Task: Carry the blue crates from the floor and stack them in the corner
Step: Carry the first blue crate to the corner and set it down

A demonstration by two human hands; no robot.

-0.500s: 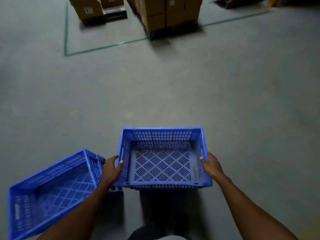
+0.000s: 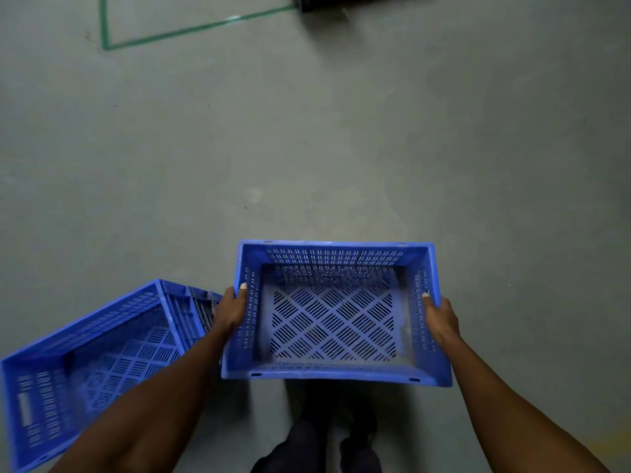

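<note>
An empty blue crate (image 2: 336, 370) with slotted walls and a lattice bottom is held level in front of me, above the grey floor. My left hand (image 2: 230, 310) grips its left wall, thumb over the rim. My right hand (image 2: 440, 319) grips its right wall the same way. A second blue crate (image 2: 85, 339) stands on the floor at the lower left, beside my left forearm, which crosses over its near corner.
Green tape (image 2: 191, 29) marks a rectangle on the concrete floor (image 2: 341, 148) at the top left. A dark pallet base (image 2: 327, 1) shows at the top edge. My legs in dark trousers (image 2: 307, 448) are below the held crate.
The view has tilted down, so the cardboard boxes at the top have left the frame. The held crate sits closer to me, and both hands keep their grip.
</note>
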